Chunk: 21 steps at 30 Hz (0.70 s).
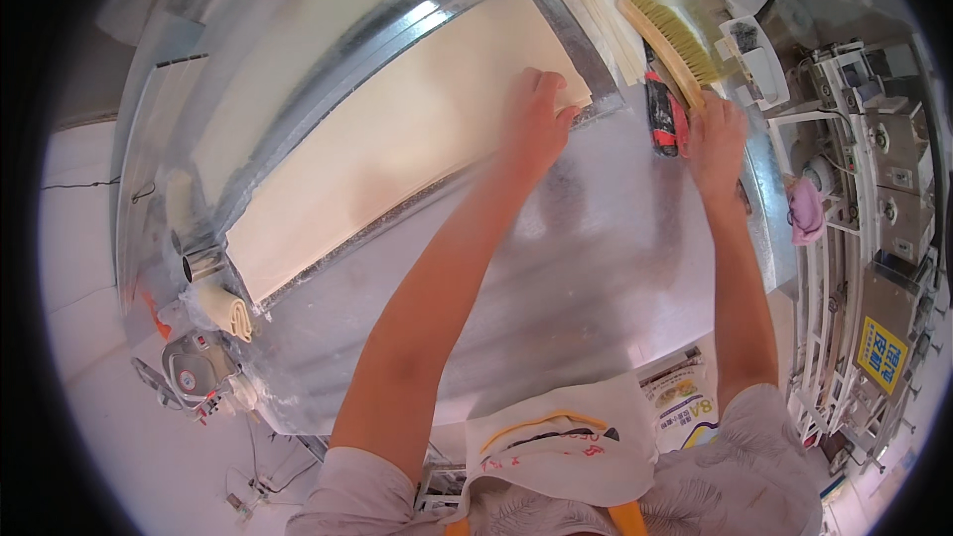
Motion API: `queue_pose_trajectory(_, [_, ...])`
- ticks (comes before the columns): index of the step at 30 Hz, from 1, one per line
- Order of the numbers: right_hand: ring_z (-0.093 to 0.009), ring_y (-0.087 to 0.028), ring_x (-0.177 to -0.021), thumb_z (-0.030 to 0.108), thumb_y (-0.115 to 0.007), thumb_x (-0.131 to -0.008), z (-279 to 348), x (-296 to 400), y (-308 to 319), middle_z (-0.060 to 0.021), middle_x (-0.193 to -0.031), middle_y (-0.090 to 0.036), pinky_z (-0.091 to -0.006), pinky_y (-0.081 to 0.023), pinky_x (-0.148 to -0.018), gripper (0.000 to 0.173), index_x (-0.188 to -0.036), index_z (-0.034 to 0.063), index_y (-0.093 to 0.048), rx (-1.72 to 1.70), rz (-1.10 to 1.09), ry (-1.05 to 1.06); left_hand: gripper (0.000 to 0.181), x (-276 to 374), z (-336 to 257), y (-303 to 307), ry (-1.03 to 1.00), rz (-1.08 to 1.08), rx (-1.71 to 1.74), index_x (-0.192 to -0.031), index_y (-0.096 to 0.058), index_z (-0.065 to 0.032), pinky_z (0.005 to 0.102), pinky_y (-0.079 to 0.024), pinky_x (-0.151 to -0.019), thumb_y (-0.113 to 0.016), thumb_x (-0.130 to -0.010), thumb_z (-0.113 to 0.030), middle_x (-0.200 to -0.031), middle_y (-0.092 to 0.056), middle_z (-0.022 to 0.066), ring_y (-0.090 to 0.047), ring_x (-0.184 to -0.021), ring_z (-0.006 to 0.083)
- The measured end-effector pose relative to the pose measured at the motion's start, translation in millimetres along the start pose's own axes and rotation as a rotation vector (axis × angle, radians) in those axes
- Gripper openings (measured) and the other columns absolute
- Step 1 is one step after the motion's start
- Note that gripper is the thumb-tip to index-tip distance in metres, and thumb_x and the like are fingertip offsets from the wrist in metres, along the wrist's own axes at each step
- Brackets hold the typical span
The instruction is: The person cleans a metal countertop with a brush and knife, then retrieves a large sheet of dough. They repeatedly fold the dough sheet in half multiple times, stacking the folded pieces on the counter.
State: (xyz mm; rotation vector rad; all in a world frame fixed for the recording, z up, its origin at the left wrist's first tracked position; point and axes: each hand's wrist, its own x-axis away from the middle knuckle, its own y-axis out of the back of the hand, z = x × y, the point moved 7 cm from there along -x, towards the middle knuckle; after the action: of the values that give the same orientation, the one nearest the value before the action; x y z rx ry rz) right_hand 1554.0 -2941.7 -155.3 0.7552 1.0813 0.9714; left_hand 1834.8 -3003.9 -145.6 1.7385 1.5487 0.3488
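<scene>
A long stack of thin pale dough sheets [387, 141] lies on a dark board on the metal worktop. My left hand [542, 108] rests on the stack's right end, its fingers curled at the edge by the near right corner. In my right hand [716, 130] is the end of a wooden-backed bench brush [670, 41] with yellowish bristles, which point to the right. Under and beside the brush lies a red and black object [664, 115], partly hidden; its kind is unclear. Strips of dough [607, 26] lie between the board and the brush.
Folded dough [231, 313] and a metal tube end [201, 264] are at the worktop's [581, 290] left corner. A scale-like device [190, 372] stands beyond it. A white plastic container [759, 63] is at the right, near a metal rack [826, 298] with a pink cloth [806, 212]. A printed flour bag [681, 402] is below.
</scene>
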Motion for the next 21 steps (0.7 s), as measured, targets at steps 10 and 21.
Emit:
queue_pose_trajectory(10, [-0.031, -0.064, -0.097, 0.008, -0.065, -0.098, 85.2, 4.4, -31.4, -0.0142, -0.102, -0.068, -0.0421, -0.051, -0.089, 0.018, -0.114, 0.0051, -0.072, -0.635, 0.121, -0.248, 0.009, -9.1, 10.8, -11.5, -0.112, -0.003, 0.018, -0.098, -0.073, -0.0085, 0.0420, -0.054, -0.088, -0.075, -0.089, -0.009, -0.101, -0.068, 0.0089, -0.064, -0.100, 0.0316])
queue_pose_trajectory(21, [-0.017, -0.069, -0.082, 0.034, -0.071, -0.102, 168.0, -37.7, -102.0, -0.0122, -0.098, -0.073, -0.0307, -0.056, -0.073, 0.041, -0.123, -0.0013, -0.067, -1.710, 0.362, -1.083, 0.014, -15.0, 33.0, 37.8, 0.363, -0.104, 0.617, -0.112, -0.068, -0.0023, 0.0279, -0.053, -0.087, -0.066, -0.102, -0.013, -0.111, -0.075, 0.0076, -0.067, -0.103, 0.0117])
